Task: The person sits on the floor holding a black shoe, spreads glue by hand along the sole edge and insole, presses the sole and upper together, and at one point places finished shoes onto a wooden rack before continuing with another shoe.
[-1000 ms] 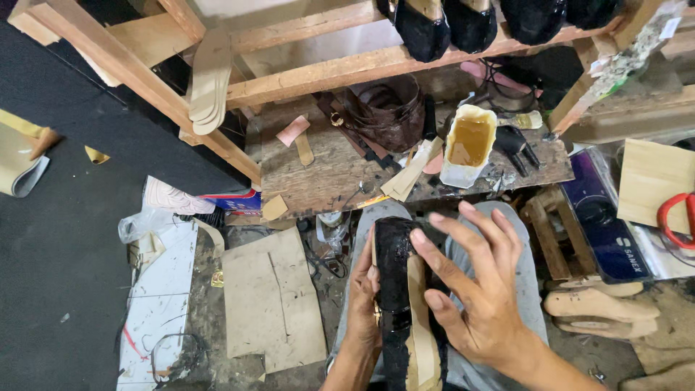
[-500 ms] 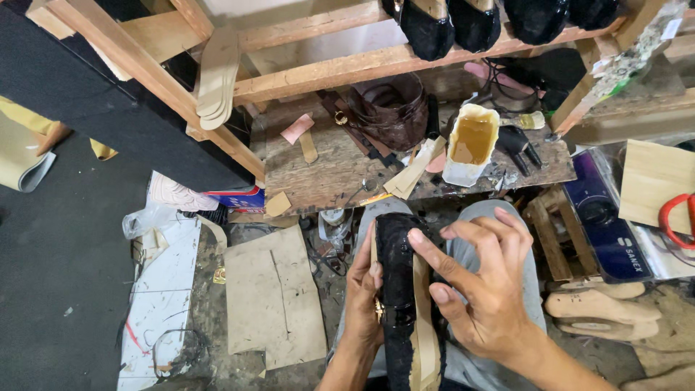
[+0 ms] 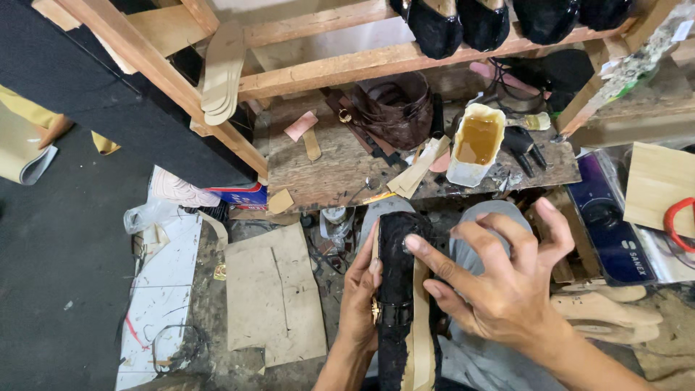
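A black lace shoe upper (image 3: 394, 304) with a tan sole strip (image 3: 420, 340) lies lengthwise on my lap. My left hand (image 3: 360, 297) grips its left side, thumb near a small gold buckle (image 3: 375, 311). My right hand (image 3: 499, 279) hovers over the shoe with fingers spread, the index fingertip pressing on the black toe part. A white tub of amber glue (image 3: 476, 143) stands on the low wooden bench (image 3: 326, 163) just beyond the shoe.
A brown leather bundle (image 3: 394, 108) and loose strips lie on the bench. Black shoes (image 3: 463, 22) sit on the wooden rack above. Stacked insoles (image 3: 221, 72) lean at left. Cardboard sheets (image 3: 271, 293) cover the floor. Wooden shoe lasts (image 3: 615, 311) lie at right.
My right hand has closed in slightly, its index finger now pressing the toe of the shoe. The left hand keeps its grip. The view has shifted a little.
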{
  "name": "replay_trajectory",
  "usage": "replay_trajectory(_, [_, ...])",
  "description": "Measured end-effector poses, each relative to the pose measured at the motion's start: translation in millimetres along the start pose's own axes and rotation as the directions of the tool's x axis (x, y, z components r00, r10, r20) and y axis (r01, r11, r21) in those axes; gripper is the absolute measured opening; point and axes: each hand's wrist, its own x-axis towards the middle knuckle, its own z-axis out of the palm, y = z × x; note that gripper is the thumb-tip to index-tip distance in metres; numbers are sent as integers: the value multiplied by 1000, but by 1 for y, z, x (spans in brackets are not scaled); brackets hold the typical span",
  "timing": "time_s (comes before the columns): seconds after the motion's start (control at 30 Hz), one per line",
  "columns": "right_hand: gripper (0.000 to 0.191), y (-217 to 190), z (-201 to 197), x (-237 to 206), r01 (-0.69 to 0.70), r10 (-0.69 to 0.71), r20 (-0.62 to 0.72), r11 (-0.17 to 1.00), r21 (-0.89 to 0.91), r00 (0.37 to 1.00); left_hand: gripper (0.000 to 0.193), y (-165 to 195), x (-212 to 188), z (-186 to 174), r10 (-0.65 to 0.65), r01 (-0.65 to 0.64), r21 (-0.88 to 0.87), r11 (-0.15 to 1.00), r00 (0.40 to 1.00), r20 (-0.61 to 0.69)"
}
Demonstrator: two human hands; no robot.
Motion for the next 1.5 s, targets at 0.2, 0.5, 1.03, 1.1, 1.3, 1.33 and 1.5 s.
replay_trajectory(0.2, [35, 9, -1, 3, 99, -104, -49, 991, -95, 993, 85, 3, -1, 2, -21, 21, 2, 1000, 1000, 8])
replay_trajectory(0.5, [36, 11, 2, 9, 35, -34, -12, 991, 128, 999, 82, 7, -3, 6, -50, 50, 8, 999, 999, 3])
replay_trajectory(1.03, [34, 3, -2, 0, 133, -138, -31, 981, -139, 990, 72, 9, -5, 6, 39, -32, 62, 998, 993, -108])
replay_trajectory(1.1, [35, 7, -3, 3, 100, -102, -28, 993, -65, 994, 72, 9, -6, 7, 8, -5, 39, 999, 996, -84])
replay_trajectory(1.3, [42, 12, 5, 9, 43, -46, 14, 987, 153, 999, 74, 12, -9, 9, -75, 76, 2, 997, 997, -22])
replay_trajectory(1.33, [42, 11, 7, 8, 56, -57, 4, 988, 142, 998, 75, 12, -8, 9, -81, 81, -8, 997, 997, -15])
replay_trajectory(1.5, [39, 13, 9, 0, 103, -102, -15, 988, 112, 995, 78, 12, -7, 9, -95, 97, -37, 995, 994, 50])
